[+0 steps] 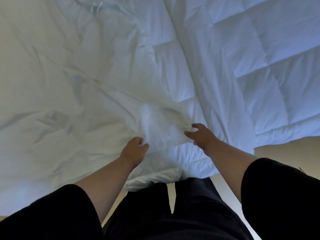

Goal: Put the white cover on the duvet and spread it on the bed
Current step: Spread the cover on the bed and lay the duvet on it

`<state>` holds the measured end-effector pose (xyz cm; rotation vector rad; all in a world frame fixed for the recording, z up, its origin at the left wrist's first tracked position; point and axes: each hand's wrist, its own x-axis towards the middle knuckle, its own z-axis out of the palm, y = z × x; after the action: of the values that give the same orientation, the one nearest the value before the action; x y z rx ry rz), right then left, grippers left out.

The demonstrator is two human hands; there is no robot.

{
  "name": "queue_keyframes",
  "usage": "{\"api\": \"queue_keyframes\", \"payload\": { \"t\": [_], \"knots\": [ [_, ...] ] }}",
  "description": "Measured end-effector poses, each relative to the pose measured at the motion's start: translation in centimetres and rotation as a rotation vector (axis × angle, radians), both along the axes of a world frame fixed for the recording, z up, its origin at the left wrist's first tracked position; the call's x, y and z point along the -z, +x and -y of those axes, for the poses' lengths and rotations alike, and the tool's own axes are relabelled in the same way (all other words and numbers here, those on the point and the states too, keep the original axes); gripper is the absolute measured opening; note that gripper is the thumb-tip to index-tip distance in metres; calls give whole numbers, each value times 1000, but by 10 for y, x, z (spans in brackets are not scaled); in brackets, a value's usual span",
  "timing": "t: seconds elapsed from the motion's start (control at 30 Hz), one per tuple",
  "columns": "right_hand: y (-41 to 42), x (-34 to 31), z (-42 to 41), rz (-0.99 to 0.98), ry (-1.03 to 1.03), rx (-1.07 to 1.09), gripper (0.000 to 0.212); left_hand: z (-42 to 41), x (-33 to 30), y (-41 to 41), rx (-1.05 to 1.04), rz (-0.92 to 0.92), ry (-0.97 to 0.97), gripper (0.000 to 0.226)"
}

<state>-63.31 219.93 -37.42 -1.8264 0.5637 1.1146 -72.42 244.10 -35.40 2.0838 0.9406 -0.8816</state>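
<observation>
A wrinkled white cover [69, 75] lies over the left and middle of the bed. The quilted white duvet [259, 58] shows bare on the right, its stitched squares plain to see. Near the bed's front edge a bunched fold of the cover [164, 129] rises between my two hands. My left hand [136, 149] has its fingers curled into the cloth at the fold's left side. My right hand [199, 134] hooks its fingers and thumb round the fold's right side. Motion blur softens the cloth between them.
A beige floor [285, 149] shows at the right below the hanging duvet edge. My dark trousers [173, 213] and dark sleeves fill the bottom of the view, close against the bed's front edge.
</observation>
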Motion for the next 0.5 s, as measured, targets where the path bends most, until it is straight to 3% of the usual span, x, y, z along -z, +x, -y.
{"api": "queue_keyframes", "payload": {
  "t": [0.07, 0.1, 0.17, 0.27, 0.4, 0.5],
  "knots": [
    [3, -16, -11, 28, 64, -59, 25, 13, -18, 4, -87, 88, 17, 35],
    [4, -32, -17, 90, 74, -140, 24, 22, -30, 8, -162, 141, -25, 29],
    [2, -78, -30, 216, 116, -367, 38, 42, -64, 19, -376, 243, -216, 21],
    [-2, -155, -49, 334, 206, -765, 52, 62, -124, 35, -621, 320, -478, 32],
    [13, -225, -65, 409, 275, -1171, 54, 39, -186, 37, -705, 400, -345, 30],
    [21, -257, -80, 428, 357, -1268, 53, 16, -215, 26, -678, 442, -158, 21]
  ]
}}
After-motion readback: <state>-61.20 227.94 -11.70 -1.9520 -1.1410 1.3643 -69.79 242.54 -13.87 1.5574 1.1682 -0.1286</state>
